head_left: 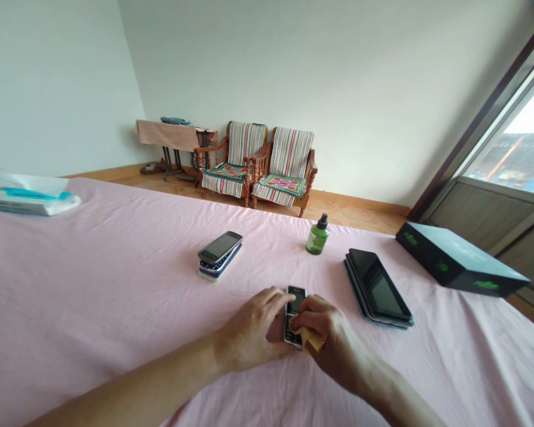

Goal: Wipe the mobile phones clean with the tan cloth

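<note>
A keypad mobile phone (297,293) lies face up on the pink cloth in front of me. My left hand (248,330) grips it along the left side, fingers near its screen end and thumb at the keypad end. Pinched in my right hand (331,332) is a small yellow cloth (311,340), pressed onto the phone's keypad. The right fingers hide part of the keys. Beyond the phone stands a green spray bottle (317,237) with a black top.
A stack of phones (221,248) lies left of the bottle. Stacked tablets (378,287) and a black box (458,261) are on the right. At far left is a tissue pack (35,203). The pink tablecloth (115,267) has wrinkles. Two chairs (285,172) stand beyond.
</note>
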Action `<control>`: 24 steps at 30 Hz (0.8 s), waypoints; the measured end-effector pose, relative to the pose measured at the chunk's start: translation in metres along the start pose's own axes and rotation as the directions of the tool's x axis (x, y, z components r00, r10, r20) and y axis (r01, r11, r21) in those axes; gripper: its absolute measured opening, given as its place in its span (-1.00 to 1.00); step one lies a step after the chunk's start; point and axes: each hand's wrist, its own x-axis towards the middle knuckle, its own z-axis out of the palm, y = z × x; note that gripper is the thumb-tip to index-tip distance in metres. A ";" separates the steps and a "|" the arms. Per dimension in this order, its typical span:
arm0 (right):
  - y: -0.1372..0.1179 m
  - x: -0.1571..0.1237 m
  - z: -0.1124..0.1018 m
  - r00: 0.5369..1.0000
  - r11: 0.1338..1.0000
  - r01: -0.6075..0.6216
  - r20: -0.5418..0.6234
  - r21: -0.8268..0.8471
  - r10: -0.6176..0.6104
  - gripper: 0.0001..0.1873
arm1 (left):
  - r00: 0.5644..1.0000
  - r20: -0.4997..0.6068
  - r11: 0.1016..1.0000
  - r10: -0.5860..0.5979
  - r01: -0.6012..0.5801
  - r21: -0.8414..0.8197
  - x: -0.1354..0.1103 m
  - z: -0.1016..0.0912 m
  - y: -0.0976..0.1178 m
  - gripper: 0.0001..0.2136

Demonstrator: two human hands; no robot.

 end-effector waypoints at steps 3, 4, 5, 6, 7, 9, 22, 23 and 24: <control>-0.004 -0.001 -0.009 0.998 0.996 -0.057 0.028 -0.062 0.059 -0.65 | 1.000 -0.014 1.000 -0.003 0.003 0.006 -0.001 0.001 0.001 -0.47; -0.004 -0.001 -0.011 0.996 0.994 -0.074 0.037 -0.077 0.077 -0.65 | 1.000 -0.020 1.000 -0.003 0.003 0.008 -0.001 0.001 0.001 -0.46; -0.005 -0.001 -0.012 0.995 0.993 -0.084 0.044 -0.082 0.088 -0.65 | 1.000 -0.023 1.000 -0.004 0.004 0.012 -0.001 0.001 0.001 -0.46; -0.006 0.000 -0.012 0.994 0.993 -0.090 0.049 -0.078 0.094 -0.65 | 1.000 -0.022 1.000 -0.006 0.006 0.016 -0.001 0.001 0.001 -0.46; -0.007 0.000 -0.011 0.994 0.994 -0.091 0.050 -0.065 0.094 -0.65 | 1.000 -0.018 1.000 -0.008 0.008 0.019 -0.001 0.001 0.002 -0.47; -0.009 0.002 -0.008 0.995 0.996 -0.084 0.043 -0.030 0.085 -0.66 | 1.000 -0.010 1.000 -0.009 0.009 0.022 -0.001 0.001 0.002 -0.46; 0.011 0.000 -0.014 0.992 0.993 -0.117 -0.046 -0.019 0.116 -0.65 | 1.000 -0.012 0.999 0.009 -0.009 0.035 -0.004 0.001 -0.001 -0.41; 0.012 0.001 -0.013 0.991 0.993 -0.115 -0.065 -0.010 0.114 -0.65 | 1.000 -0.007 0.999 0.008 -0.008 0.033 -0.005 0.001 -0.001 -0.41; 0.013 0.001 -0.012 0.992 0.994 -0.112 -0.067 -0.003 0.112 -0.66 | 1.000 -0.002 0.999 0.007 -0.007 0.032 -0.005 0.001 -0.001 -0.41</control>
